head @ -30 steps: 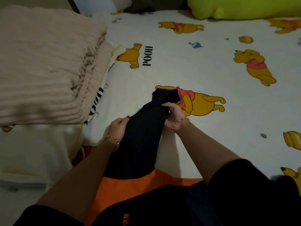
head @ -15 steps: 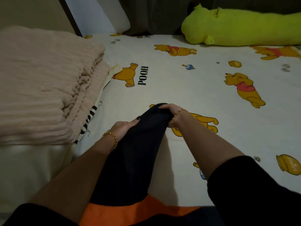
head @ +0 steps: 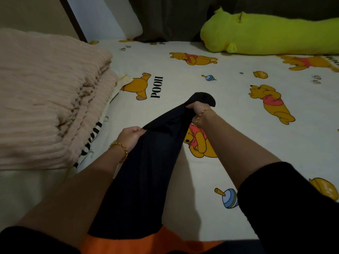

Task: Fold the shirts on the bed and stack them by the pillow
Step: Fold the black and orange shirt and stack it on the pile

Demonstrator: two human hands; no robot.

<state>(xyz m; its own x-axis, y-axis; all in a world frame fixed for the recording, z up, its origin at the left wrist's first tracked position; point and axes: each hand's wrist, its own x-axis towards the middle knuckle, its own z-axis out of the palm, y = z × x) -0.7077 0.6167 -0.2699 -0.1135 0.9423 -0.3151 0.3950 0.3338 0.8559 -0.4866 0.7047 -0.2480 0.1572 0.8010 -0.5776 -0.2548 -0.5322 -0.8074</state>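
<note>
**Shirt Held Over Bed, Both Hands Gripping**

The bed filled most of the view; the frame cut off its right and near edges. Open sheet lay right of the arms and ahead as far as the plush. A folded blanket covered the left side, its left part cut off. The plush lay along the far edge, right end out of view. The dark shirt was stretched between both hands over mid-sheet. Its lower end met an orange band; whether that was the same garment could not be told. A pillow stood far left, partly hidden. The left hand pinched the shirt's left edge, fingers curled. The right hand gripped the top end; draped cloth hid its fingertips.
</note>
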